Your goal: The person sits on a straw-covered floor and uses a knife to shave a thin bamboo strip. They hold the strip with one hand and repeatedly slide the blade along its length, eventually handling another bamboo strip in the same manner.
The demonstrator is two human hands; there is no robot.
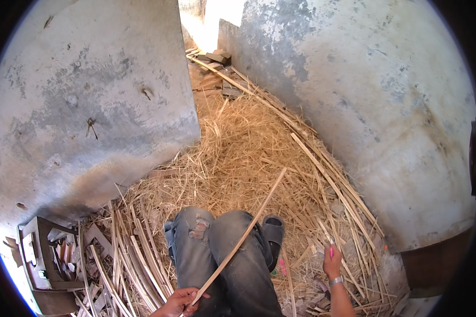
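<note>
My left hand (181, 301) is closed round the lower end of a long bamboo strip (243, 236). The strip slants up to the right across my knees, its far end over the shavings. Out to the right, my right hand (332, 264) is closed on a slim pink-handled tool (331, 252) that looks like a knife, with a pale narrow tip pointing away from me. Its exact shape is too small to make out. That hand is apart from the strip, above the littered floor, and a metal watch (336, 280) circles its wrist.
Curly bamboo shavings (243, 142) heap up ahead, between two worn plastered walls (90, 105). Long strips (328, 174) lean along the right wall; more strips (137, 253) lie at my left, beside a broken box-like frame (50, 253). A grey sandal (273, 230) is by my knee.
</note>
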